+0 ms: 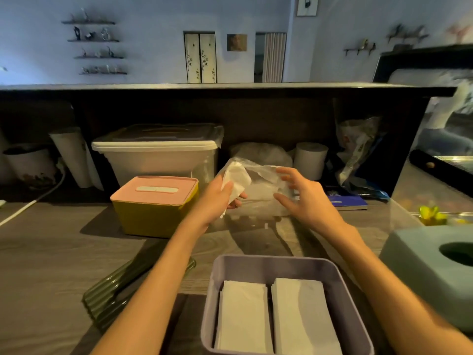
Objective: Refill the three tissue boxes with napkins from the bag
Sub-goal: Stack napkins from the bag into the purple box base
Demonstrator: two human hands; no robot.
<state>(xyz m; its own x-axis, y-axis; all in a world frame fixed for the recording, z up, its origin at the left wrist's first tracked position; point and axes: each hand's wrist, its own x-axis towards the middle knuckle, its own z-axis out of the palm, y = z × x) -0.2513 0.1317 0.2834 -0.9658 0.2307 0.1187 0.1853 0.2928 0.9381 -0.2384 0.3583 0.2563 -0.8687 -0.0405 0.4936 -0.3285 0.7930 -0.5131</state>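
L hand (220, 198) pinching white napkin wad (236, 179) at clear bag (266, 183) mouth, mid-counter. R hand (300, 197) fingers spread, touching bag's side. Open purple box (284, 267) nearest, two napkin stacks (273, 319) inside. Pink-lidded yellow box (153, 203) left; blue box (430, 262) right. Behind: lidded plastic tub (158, 152), paper roll (311, 157). Green ribbed lid (112, 293) lying front-left.
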